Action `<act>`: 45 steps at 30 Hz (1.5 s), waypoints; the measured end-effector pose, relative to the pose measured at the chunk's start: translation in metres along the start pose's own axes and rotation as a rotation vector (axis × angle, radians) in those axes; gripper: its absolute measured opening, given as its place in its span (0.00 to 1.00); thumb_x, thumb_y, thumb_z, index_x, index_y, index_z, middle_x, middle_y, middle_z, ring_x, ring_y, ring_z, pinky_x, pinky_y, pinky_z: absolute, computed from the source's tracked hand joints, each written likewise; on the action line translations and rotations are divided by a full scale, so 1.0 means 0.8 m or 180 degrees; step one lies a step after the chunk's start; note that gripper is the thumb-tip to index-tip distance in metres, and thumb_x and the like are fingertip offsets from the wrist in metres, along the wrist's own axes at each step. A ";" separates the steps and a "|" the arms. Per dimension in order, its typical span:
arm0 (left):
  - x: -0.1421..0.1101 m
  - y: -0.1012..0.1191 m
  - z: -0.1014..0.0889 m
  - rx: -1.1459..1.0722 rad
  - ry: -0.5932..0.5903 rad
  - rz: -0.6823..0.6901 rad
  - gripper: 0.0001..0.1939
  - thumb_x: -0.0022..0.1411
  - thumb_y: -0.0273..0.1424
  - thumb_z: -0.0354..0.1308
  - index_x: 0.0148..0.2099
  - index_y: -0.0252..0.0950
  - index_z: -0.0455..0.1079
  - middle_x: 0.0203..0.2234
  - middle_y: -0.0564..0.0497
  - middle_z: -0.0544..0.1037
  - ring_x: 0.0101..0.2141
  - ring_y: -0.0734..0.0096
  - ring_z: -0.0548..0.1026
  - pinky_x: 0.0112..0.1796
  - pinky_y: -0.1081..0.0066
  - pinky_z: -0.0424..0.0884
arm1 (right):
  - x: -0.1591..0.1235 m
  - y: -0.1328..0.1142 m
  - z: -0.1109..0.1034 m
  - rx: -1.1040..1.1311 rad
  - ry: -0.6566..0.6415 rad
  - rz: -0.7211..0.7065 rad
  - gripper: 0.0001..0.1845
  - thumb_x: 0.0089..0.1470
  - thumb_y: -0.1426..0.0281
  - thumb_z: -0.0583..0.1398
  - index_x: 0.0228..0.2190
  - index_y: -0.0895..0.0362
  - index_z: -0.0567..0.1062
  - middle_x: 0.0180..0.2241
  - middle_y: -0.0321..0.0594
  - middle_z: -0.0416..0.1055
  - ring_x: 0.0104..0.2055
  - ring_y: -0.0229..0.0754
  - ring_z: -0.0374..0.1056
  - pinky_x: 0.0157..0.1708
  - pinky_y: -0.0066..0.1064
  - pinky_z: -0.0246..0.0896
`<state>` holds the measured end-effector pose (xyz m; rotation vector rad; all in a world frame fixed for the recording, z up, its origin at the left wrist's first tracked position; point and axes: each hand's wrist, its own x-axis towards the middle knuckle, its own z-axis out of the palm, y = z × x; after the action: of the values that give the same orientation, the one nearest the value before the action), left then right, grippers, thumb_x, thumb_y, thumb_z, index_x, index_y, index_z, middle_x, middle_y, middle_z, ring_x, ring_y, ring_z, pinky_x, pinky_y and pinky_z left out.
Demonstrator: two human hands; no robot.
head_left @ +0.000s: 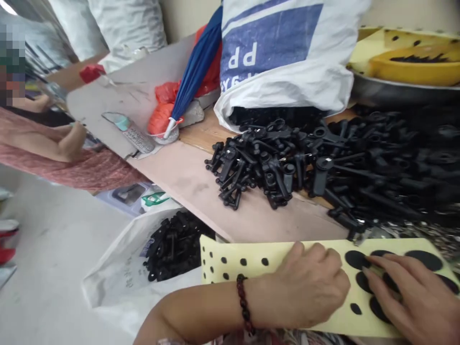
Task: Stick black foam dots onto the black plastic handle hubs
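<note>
Yellow sheet [255, 251] lay in front of me in the head view, just beside the near edge of the tabletop [194, 177], with small black dots [243, 262] towards its left end and large black discs [424, 260] towards its right; what bore it was mostly hidden. My left hand [311, 285], a dark beaded bracelet [244, 306] at the wrist, was over the middle of the sheet, fingers curled under; its back hid the fingertips, so I could not tell whether they pinched anything. My right hand [413, 292] bent over the large discs, thumb and fingers near each other, but blur kept me from telling whether it gripped one.

Beyond my hands a heap of black plastic parts [273, 167] spread over the tabletop before the open mouth of a white woven sack [287, 52] with blue print. Blurred metal pieces [440, 237] lay between heap and sheet at the right; farther back, a yellow bowl [413, 74] sat over a metal basin [391, 91]. A folded blue umbrella [197, 64] slanted down beside a red plastic bag [161, 115]. Below the tabletop, an open white bag [115, 278] held more black parts [176, 244]. At the far left was another person [72, 167] in a reddish garment.
</note>
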<state>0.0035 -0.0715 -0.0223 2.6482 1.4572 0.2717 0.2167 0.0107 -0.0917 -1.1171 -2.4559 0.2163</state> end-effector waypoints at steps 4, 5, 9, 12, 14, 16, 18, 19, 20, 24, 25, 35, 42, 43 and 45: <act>0.016 -0.005 0.011 0.0125 -0.0076 -0.0069 0.07 0.65 0.31 0.50 0.43 0.33 0.65 0.39 0.46 0.67 0.39 0.60 0.65 0.35 0.61 0.63 | 0.006 -0.031 -0.007 -0.0282 0.0139 0.0042 0.12 0.60 0.65 0.49 0.39 0.56 0.69 0.37 0.51 0.70 0.38 0.54 0.69 0.36 0.44 0.66; 0.019 -0.008 0.013 0.0150 -0.0091 -0.0123 0.08 0.65 0.32 0.51 0.44 0.33 0.64 0.40 0.46 0.67 0.40 0.60 0.65 0.36 0.61 0.64 | 0.010 -0.035 -0.008 -0.0261 0.0238 0.0094 0.11 0.60 0.68 0.49 0.40 0.57 0.68 0.37 0.51 0.69 0.39 0.53 0.68 0.38 0.44 0.66; 0.036 -0.015 0.024 0.0282 -0.0049 -0.0206 0.09 0.64 0.32 0.52 0.46 0.35 0.64 0.42 0.46 0.69 0.40 0.59 0.66 0.36 0.59 0.64 | 0.028 -0.041 -0.015 -0.0132 -0.0004 0.0417 0.08 0.58 0.75 0.51 0.37 0.57 0.69 0.38 0.49 0.68 0.38 0.50 0.67 0.38 0.42 0.66; 0.045 -0.016 0.026 0.0431 -0.0027 -0.0169 0.06 0.62 0.29 0.53 0.42 0.35 0.65 0.41 0.46 0.70 0.38 0.59 0.67 0.34 0.60 0.64 | 0.035 -0.044 -0.021 -0.0050 -0.0081 0.0555 0.08 0.57 0.76 0.50 0.36 0.58 0.68 0.37 0.48 0.67 0.38 0.50 0.66 0.37 0.42 0.66; 0.051 -0.016 0.024 0.0464 -0.0007 -0.0193 0.09 0.62 0.29 0.52 0.46 0.36 0.65 0.42 0.46 0.71 0.37 0.59 0.67 0.32 0.60 0.64 | 0.037 -0.046 -0.024 0.0034 -0.0080 0.0598 0.08 0.57 0.77 0.50 0.36 0.57 0.67 0.36 0.47 0.67 0.38 0.49 0.66 0.37 0.41 0.65; 0.057 -0.016 0.023 0.0446 -0.0023 -0.0234 0.14 0.63 0.31 0.53 0.51 0.36 0.64 0.43 0.46 0.71 0.37 0.59 0.68 0.32 0.60 0.64 | 0.038 -0.046 -0.026 0.0173 -0.0086 0.0628 0.08 0.56 0.78 0.50 0.34 0.56 0.66 0.35 0.45 0.66 0.37 0.48 0.65 0.36 0.41 0.65; 0.064 -0.017 0.023 0.0405 -0.0054 -0.0254 0.15 0.62 0.32 0.54 0.52 0.36 0.65 0.42 0.46 0.72 0.36 0.59 0.68 0.32 0.60 0.64 | 0.039 -0.045 -0.029 0.0371 -0.0098 0.0671 0.08 0.56 0.79 0.50 0.34 0.55 0.65 0.35 0.44 0.66 0.37 0.47 0.65 0.36 0.39 0.65; 0.067 -0.017 0.023 0.0384 -0.0068 -0.0264 0.14 0.62 0.31 0.54 0.50 0.36 0.66 0.41 0.46 0.72 0.36 0.59 0.68 0.32 0.60 0.64 | 0.039 -0.044 -0.030 0.0449 -0.0079 0.0697 0.09 0.56 0.79 0.50 0.35 0.55 0.65 0.36 0.44 0.66 0.38 0.47 0.65 0.37 0.39 0.65; 0.069 -0.018 0.024 0.0369 -0.0070 -0.0274 0.13 0.61 0.31 0.55 0.49 0.36 0.67 0.41 0.46 0.72 0.36 0.59 0.68 0.32 0.61 0.64 | 0.040 -0.042 -0.031 0.0487 -0.0045 0.0716 0.09 0.57 0.79 0.50 0.36 0.55 0.65 0.37 0.44 0.66 0.39 0.47 0.65 0.38 0.39 0.65; 0.072 -0.018 0.030 0.0374 0.0012 -0.0298 0.14 0.60 0.30 0.56 0.49 0.36 0.68 0.42 0.46 0.73 0.36 0.59 0.68 0.32 0.61 0.64 | 0.045 -0.038 -0.031 0.0180 -0.0090 0.0673 0.09 0.57 0.79 0.50 0.35 0.56 0.66 0.37 0.46 0.66 0.39 0.49 0.65 0.38 0.41 0.64; 0.072 -0.019 0.031 0.0384 0.0035 -0.0292 0.14 0.60 0.30 0.56 0.50 0.37 0.68 0.42 0.46 0.72 0.36 0.59 0.68 0.32 0.61 0.64 | 0.047 -0.038 -0.030 0.0073 -0.0148 0.0659 0.09 0.57 0.78 0.49 0.32 0.56 0.67 0.35 0.46 0.66 0.37 0.49 0.64 0.37 0.41 0.64; 0.063 -0.018 0.036 0.0450 0.0263 -0.0147 0.08 0.60 0.24 0.54 0.43 0.36 0.70 0.40 0.47 0.73 0.33 0.61 0.68 0.29 0.63 0.62 | 0.054 -0.050 -0.038 0.1175 -0.0215 0.0778 0.11 0.51 0.81 0.51 0.23 0.53 0.59 0.28 0.39 0.66 0.33 0.44 0.62 0.33 0.34 0.60; 0.044 -0.038 0.011 -0.0295 0.0468 0.0008 0.10 0.61 0.24 0.51 0.45 0.37 0.68 0.39 0.47 0.74 0.37 0.61 0.71 0.34 0.64 0.68 | 0.051 -0.042 -0.046 0.1697 -0.0503 0.1101 0.08 0.52 0.77 0.52 0.24 0.54 0.62 0.30 0.40 0.70 0.35 0.44 0.65 0.36 0.35 0.60; 0.036 -0.049 0.003 -0.0383 0.0695 -0.0007 0.11 0.63 0.24 0.49 0.45 0.36 0.68 0.38 0.47 0.74 0.38 0.62 0.71 0.35 0.65 0.68 | 0.050 -0.039 -0.048 0.1833 -0.0558 0.1191 0.08 0.52 0.76 0.52 0.24 0.54 0.63 0.31 0.40 0.71 0.35 0.44 0.66 0.36 0.34 0.60; 0.019 -0.076 -0.013 -0.0279 0.1276 -0.0263 0.11 0.66 0.24 0.46 0.46 0.35 0.67 0.38 0.45 0.75 0.40 0.64 0.72 0.39 0.68 0.68 | 0.050 -0.032 -0.052 0.2117 -0.0611 0.1394 0.07 0.53 0.72 0.53 0.24 0.54 0.65 0.31 0.40 0.72 0.35 0.43 0.68 0.34 0.33 0.61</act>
<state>-0.0407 -0.0259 -0.0217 2.5554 1.6085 0.8792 0.1941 0.0221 -0.0339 -1.3247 -1.9870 1.2155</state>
